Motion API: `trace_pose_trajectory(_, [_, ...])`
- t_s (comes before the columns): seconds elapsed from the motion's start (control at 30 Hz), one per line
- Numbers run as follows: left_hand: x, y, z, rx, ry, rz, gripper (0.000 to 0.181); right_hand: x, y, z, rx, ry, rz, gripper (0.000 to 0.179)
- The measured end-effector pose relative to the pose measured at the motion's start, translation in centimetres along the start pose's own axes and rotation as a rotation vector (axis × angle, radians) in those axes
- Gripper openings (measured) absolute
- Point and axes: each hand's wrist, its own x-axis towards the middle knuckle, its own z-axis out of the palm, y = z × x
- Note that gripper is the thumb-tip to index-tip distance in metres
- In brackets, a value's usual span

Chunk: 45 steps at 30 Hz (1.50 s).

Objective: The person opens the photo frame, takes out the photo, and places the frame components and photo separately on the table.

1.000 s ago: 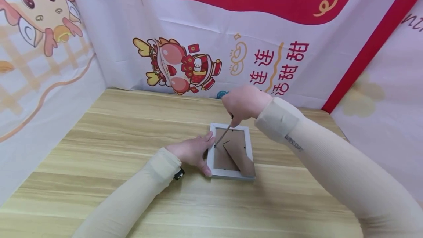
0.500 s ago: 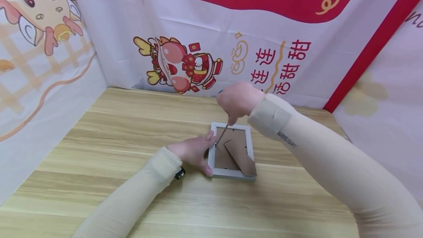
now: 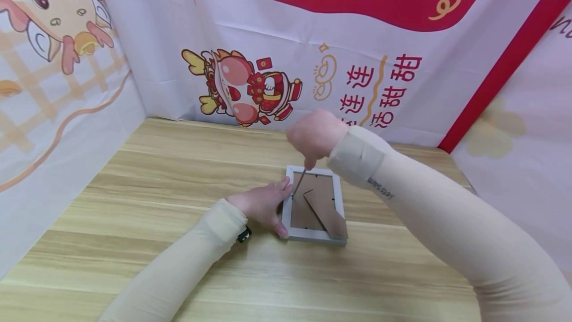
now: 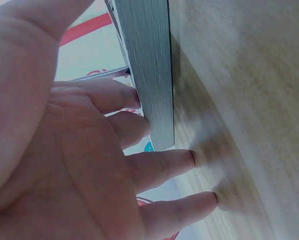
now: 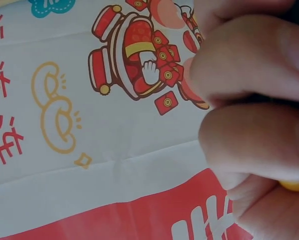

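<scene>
Hanging, left (image 3: 27, 108): pale printed cloth, peach checks and a wavy border, with a large-eyed cartoon creature.

Table (image 3: 134, 212): wood-look top, yellow-tan, with long streaked grain.

Left sleeve (image 3: 178, 262): cream fabric, softly wrinkled, banded at the cuff; small black fitting (image 3: 244, 234) at the wrist.

Left hand (image 3: 263, 206): spread, fingers nearly straight, thumb and fingers set along the left side of the frame; in the left wrist view, two fingertips reach down to the tabletop.

Hanging, rear (image 3: 156, 73): white creased cloth, with a red-and-gold dragon figure (image 3: 250, 86) printed sideways, and red lettering.

Picture frame (image 3: 308, 234): rectangular, face down on the table between the hands; white border, side grey and finely lined. Brown, matte backing board (image 3: 301, 217) with small dark tabs along its edges; tapered brown stand (image 3: 322, 212) set diagonally, its broad end over the lower right corner.

Tool (image 3: 300, 182): thin, straight shaft, slanted, tip at the left inner edge; handle mostly hidden, black and yellow parts visible.

Right hand (image 3: 317, 135): fingers curled tightly round the handle, above the frame.

Right sleeve (image 3: 424, 212): cream, ribbed, dark lettering.
</scene>
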Motion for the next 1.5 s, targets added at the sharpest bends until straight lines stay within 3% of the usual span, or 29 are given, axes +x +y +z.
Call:
trace_pose_trajectory(0.6, [0.1, 0.0, 0.1, -0.022, -0.007, -0.044, 0.121, 0.0, -0.7, -0.9, -0.005, -0.036, 0.026, 0.035])
trace_pose_trajectory(0.9, [0.1, -0.2, 0.2, -0.018, 0.001, -0.019, 0.121, -0.2, 0.2, 0.3, 0.072, 0.008, 0.035, 0.041])
trace_pose_trajectory(1.07, [0.2, -0.2, 0.2, 0.009, 0.006, -0.008, 0.123, -0.6, 1.2, 1.1, 0.16, -0.009, 0.083, 0.037])
trace_pose_trajectory(1.2, [0.3, -0.1, 0.1, 0.022, 0.005, -0.023, 0.124, -0.5, 1.9, 1.5, 0.189, -0.012, 0.072, 0.032])
trace_pose_trajectory(1.5, [0.3, -0.3, 0.2, -0.01, -0.006, -0.013, 0.123, -0.1, 0.7, 0.4, 0.054, 0.011, 0.024, 0.039])
